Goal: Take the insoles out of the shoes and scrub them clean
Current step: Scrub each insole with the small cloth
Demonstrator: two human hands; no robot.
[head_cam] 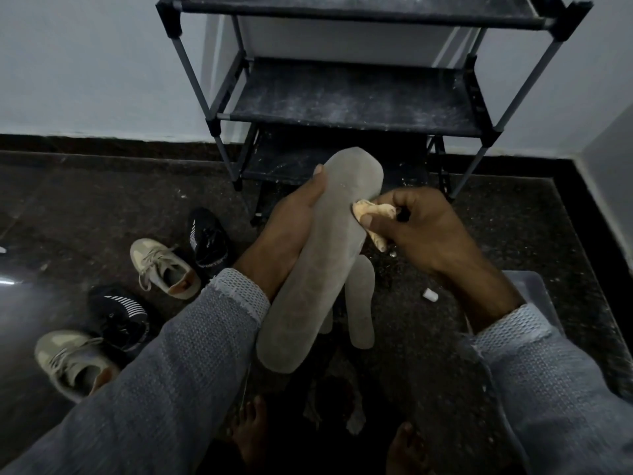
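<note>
the right hand (428, 231) has its thumb and curled fingers pinched tight on a small crumpled beige cloth (371, 212), whose bunched end touches the right edge of the upper half of a long grey fabric insole (318, 255). the left hand (284, 231) cups that insole from behind and from the left, fingers wrapped under it and the thumb lying along its left edge near the rounded toe end, so it is held up in the air, toe end pointing away towards the dusty black metal shoe rack (356, 97). a 2nd grey insole (363, 303) lies below it on the dark speckled stone floor (513, 228), partly hidden by the 1st. to the left on the floor sit 2 beige lace-up sneakers (164, 269) and 2 black sneakers with white stripes (207, 238), well apart from the hands. a small white cap-like piece (430, 295) lies on the floor near the right wrist. to scrub well here, the left palm should probably back the insole flat so it does not fold under pressure, while the cloth works in short firm strokes from toe end to heel, covering the middle too rather than only the edge it now touches, and turning to a fresh face as it soils.
</note>
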